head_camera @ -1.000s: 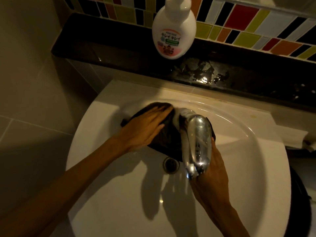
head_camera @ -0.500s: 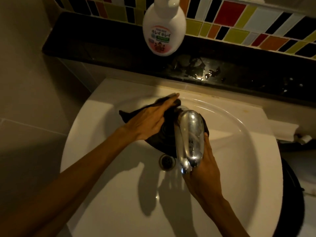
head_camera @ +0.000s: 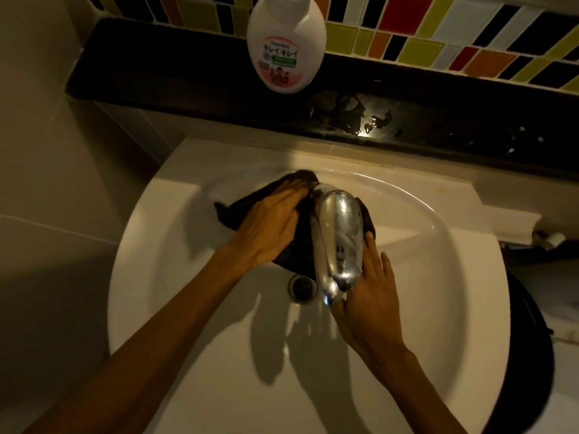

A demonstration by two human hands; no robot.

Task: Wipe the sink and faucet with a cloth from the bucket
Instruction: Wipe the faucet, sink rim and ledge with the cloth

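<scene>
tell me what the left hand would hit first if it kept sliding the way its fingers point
Probably the base of the faucet: the left hand lies flat on the dark cloth, fingers aimed up and right toward it. Depth is unclear; it might slip behind onto the sink rim.

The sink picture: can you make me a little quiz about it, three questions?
1. True or false: the soap bottle stands inside the sink.
2. Which hand presses flat on the dark cloth?
3. The drain lies: A) below the faucet's tip, B) on the ledge.

Key
1. False, it stands on the ledge.
2. The left hand; the right hand is beside the faucet.
3. A.
</scene>
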